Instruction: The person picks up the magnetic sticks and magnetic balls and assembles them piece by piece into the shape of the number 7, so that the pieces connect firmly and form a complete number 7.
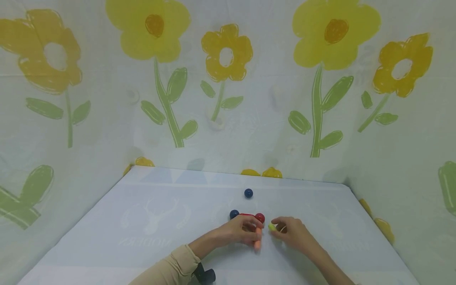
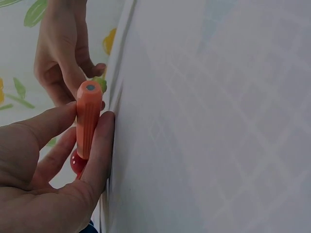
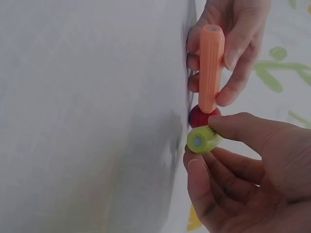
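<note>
My left hand pinches an orange magnetic rod between thumb and fingers. In the left wrist view, the grooved orange rod shows a metal disc at its near end. Its far end meets a red ball. A red rod, partly behind the left fingers, runs from that ball to a dark blue ball. Just right of them, my right hand pinches a yellow-green magnetic rod. Seen from the right wrist, the yellow-green rod turns its metal-tipped end towards the camera and overlaps the red ball.
Another dark blue ball lies farther back on the white table. A black cylindrical object sits at the front edge, partly covered by the left sleeve. A flower-printed curtain surrounds the table's back and sides.
</note>
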### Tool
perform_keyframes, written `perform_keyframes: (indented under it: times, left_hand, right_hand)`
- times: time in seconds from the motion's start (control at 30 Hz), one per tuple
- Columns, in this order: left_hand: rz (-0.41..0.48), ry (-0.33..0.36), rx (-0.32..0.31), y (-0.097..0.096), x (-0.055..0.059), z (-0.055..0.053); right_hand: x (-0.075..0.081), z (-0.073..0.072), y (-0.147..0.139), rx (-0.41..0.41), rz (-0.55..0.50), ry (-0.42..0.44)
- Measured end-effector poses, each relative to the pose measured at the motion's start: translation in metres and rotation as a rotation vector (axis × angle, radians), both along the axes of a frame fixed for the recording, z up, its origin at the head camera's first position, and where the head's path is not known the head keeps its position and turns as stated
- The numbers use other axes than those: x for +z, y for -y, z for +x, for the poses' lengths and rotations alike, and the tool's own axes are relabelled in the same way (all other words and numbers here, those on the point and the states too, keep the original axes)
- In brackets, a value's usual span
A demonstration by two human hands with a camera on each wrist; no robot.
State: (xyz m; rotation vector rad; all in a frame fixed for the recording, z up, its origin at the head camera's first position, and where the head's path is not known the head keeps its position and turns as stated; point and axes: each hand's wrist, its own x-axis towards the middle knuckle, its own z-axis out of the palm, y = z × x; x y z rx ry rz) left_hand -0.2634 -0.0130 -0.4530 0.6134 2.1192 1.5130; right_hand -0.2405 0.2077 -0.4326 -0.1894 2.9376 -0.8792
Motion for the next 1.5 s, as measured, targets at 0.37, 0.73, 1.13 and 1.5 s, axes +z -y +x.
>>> perform_keyframes:
  times: [0.37,0.73,1.13,1.5]
  left_hand:
    - [0.02,0.016,-0.006,0.0,-0.001,0.0]
    - [0.024,0.019,-0.009,0.0,0.001,0.002]
    - [0.024,0.026,-0.019,0.0,0.002,0.001]
    - [0.039,0.027,-0.029,0.001,0.001,0.001]
  right_hand:
    - [-0.001,0.009,0.001,0.071,-0.132,0.135]
    - [-0.005,0.013,0.0,0.104,-0.197,0.208]
    - [-0.004,0.016,0.002,0.087,-0.215,0.225]
    - [-0.005,0.021,0.0,0.139,-0.293,0.243]
